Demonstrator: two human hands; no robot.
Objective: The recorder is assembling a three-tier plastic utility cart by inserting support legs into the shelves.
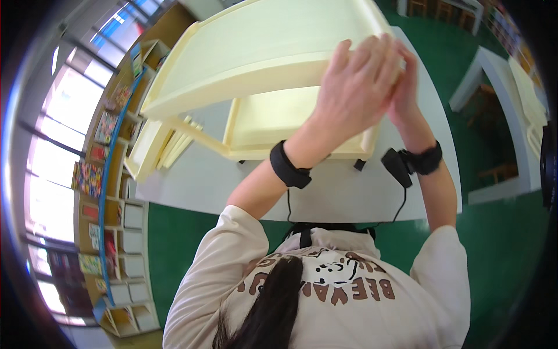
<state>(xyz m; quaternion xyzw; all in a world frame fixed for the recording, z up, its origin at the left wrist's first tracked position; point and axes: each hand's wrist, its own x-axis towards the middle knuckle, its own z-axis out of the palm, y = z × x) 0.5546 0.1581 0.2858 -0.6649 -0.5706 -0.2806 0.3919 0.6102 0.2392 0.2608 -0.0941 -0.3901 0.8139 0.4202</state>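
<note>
A pale yellow wooden shelf unit (pixel 256 64) stands on a white table (pixel 209 180), its open compartments facing me. My left hand (pixel 354 93) lies over the unit's top right corner, fingers together and wrapped on the top panel's edge. My right hand (pixel 405 87) is pressed against the same corner from the right, mostly hidden behind the left hand. Both wrists wear black bands; a small black device (pixel 397 166) with a cable hangs at the right wrist.
Loose pale wooden boards (pixel 165 148) lie on the table left of the unit. Green floor surrounds the table. Bookshelves (pixel 113 174) and windows line the left wall. More white tables (pixel 494 70) and wooden chairs stand at the upper right.
</note>
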